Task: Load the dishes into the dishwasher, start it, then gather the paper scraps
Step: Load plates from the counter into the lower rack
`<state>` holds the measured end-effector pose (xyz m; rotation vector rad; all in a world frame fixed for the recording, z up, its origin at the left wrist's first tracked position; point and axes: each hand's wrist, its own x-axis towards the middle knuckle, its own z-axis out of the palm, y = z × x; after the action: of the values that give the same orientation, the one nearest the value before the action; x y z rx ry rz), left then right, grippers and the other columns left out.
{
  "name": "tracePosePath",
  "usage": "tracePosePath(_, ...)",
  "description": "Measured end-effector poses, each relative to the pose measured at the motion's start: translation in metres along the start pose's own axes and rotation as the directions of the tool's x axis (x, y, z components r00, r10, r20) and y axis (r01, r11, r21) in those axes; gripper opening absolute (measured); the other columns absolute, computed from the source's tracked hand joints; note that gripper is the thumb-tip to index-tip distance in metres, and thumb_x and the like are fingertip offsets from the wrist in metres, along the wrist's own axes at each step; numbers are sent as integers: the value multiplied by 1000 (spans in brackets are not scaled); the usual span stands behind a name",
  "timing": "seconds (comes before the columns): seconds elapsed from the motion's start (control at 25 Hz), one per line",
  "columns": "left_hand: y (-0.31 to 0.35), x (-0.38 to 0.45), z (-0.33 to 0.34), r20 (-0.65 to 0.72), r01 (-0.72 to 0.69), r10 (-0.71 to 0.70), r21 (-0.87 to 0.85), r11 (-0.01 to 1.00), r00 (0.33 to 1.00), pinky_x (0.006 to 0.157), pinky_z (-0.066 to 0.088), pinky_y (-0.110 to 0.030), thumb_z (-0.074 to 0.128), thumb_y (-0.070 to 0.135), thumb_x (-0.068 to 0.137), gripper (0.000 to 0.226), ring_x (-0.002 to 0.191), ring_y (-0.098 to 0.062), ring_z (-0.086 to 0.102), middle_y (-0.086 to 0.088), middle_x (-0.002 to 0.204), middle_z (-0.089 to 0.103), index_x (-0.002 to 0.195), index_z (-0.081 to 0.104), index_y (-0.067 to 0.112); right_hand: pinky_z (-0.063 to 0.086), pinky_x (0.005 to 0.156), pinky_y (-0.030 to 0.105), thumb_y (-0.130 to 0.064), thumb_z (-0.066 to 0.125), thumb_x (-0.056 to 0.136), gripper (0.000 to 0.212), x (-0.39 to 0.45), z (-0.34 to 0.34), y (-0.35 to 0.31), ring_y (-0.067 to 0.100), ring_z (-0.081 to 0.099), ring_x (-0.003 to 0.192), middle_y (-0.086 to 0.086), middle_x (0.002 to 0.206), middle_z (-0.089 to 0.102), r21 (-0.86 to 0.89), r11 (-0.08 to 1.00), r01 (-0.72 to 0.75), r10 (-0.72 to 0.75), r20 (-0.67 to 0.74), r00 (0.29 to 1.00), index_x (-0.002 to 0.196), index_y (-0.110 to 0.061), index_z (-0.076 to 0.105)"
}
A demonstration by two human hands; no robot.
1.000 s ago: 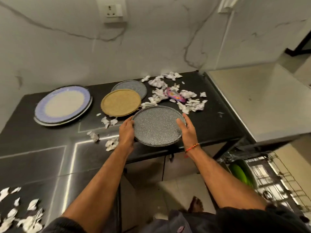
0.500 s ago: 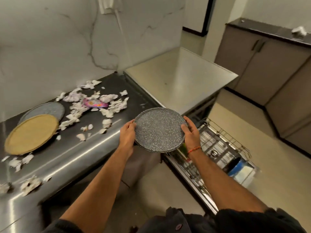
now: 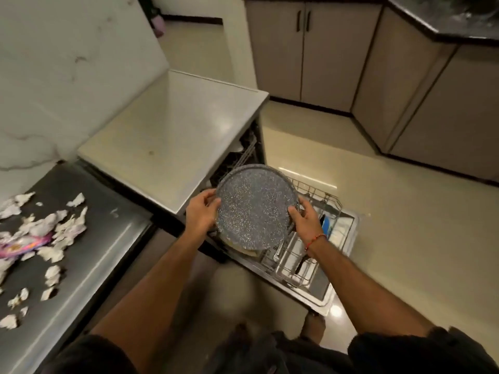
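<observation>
cabinets (image 3: 305,49): beige, dark handles | floor (image 3: 405,225): glossy cream | wall (image 3: 67,63): white marble

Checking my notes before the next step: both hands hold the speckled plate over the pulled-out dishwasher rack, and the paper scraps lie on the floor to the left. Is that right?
Not quite. In the head view the paper scraps lie on the dark counter to the left, not on the floor. The rest holds: left hand and right hand hold the speckled plate over the pulled-out rack.
</observation>
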<state>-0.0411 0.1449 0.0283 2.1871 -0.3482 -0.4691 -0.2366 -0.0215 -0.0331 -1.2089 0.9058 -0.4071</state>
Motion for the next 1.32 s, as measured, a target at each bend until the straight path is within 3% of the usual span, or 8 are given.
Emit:
tracePosePath(0.16,19,52,32,72,-90,81,135,987,994,62,46,-5,74,15,90,17,69,0,63,5,91,72,106,73,22,54,89,33,-7,59,97,22,28,-17,21,28,64,105,8,107,68,-70,997,-39,34,-83,996,117,-12,66)
tracePosePath(0.28,24,102,68,152,-136,114,139,981,982,61,51,-12,73,12,90,13,68,-2,66,9,81,71,100,72,20,47,80,16,-8,60,96,23,68,-16,34,24,62,101,7,104,68,-114,991,-76,53,-196,979,118,-4,67)
tracePosePath(0.44,7,180,135,231,-97,59,155,983,971,85,60,-39,71,12,93,16,90,-18,72,-3,98,75,109,72,14,45,70,8,-1,55,96,27,141,-14,59,15,60,93,1,100,68,-92,985,-145,106,-340,934,118,-13,68)
tracePosePath(0.68,-75,318,272,226,65,-84,91,994,971,96,56,-49,59,-3,97,23,108,-29,67,-15,114,70,118,64,3,51,101,42,0,57,95,32,294,-19,156,16,62,107,-3,110,68,-38,985,-170,137,-433,891,121,-18,65)
tracePosePath(0.96,-154,439,401,310,-12,22,-37,999,951,109,47,-45,50,-8,100,43,125,-27,58,-16,136,62,141,53,0,28,120,39,7,48,92,84,450,-29,253,17,28,145,0,159,24,-154,988,-4,-24,-177,984,158,-17,2)
tracePosePath(1.12,-171,474,425,367,-89,122,-104,991,922,100,55,-44,57,-9,95,47,121,-23,61,-8,132,64,135,54,16,31,119,42,11,50,89,97,487,-31,280,19,21,149,3,162,17,-186,982,36,-60,-127,990,156,-19,-12)
tracePosePath(1.24,-178,492,421,422,-120,133,-59,991,897,102,54,-41,54,-12,95,61,131,-21,55,-8,144,55,149,41,13,28,120,40,12,52,87,101,496,-23,287,20,15,150,3,164,10,-225,970,87,-108,-83,991,156,-19,-16)
tracePosePath(1.32,-185,497,416,422,-119,120,-29,992,898,104,53,-38,54,-13,95,70,136,-19,50,-9,149,50,156,32,12,32,115,20,14,54,84,105,501,-15,290,22,13,151,6,164,6,-288,952,105,-135,-85,987,155,-18,-17)
